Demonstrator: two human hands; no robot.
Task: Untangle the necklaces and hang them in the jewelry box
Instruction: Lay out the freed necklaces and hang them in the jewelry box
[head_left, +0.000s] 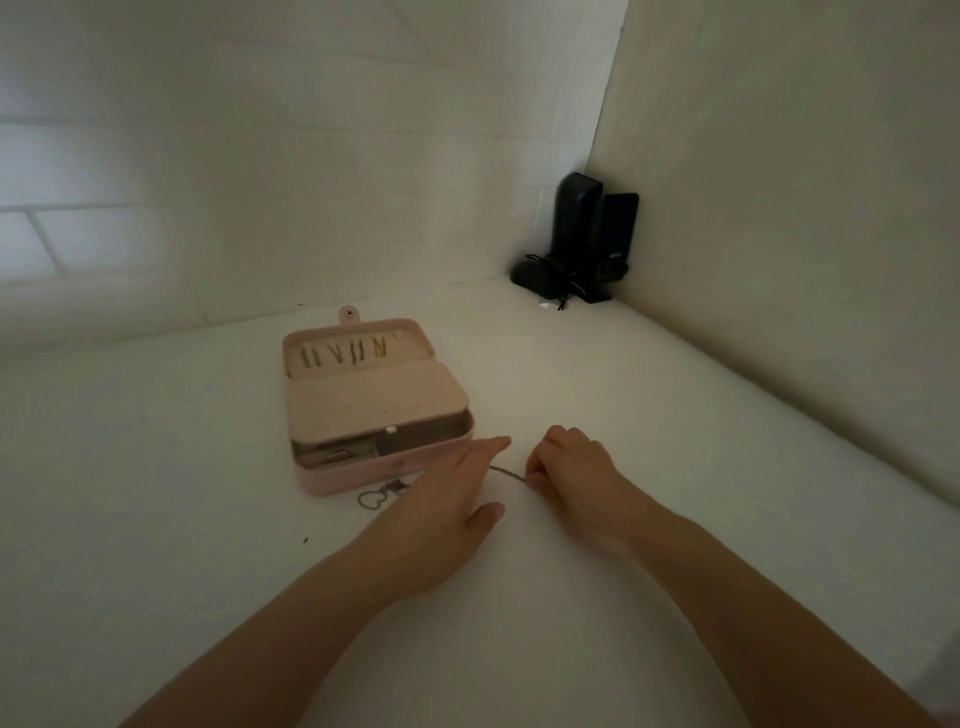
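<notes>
Several chains are hung inside the raised lid of the open pink box (374, 395), at 11 o'clock from the hands. A chain (506, 474) is pinched by the right hand (569, 467); the left hand (441, 514) is held with fingers straight and together. No writing can be read.

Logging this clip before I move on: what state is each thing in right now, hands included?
jewelry box: open, lid laid back, inner flap partly over the tray.
necklaces in the lid: hanging in a row.
chain: on the table, one end pinched by the right hand.
right hand: curled, pinching the chain.
left hand: fingers straight, over the chain.
</notes>
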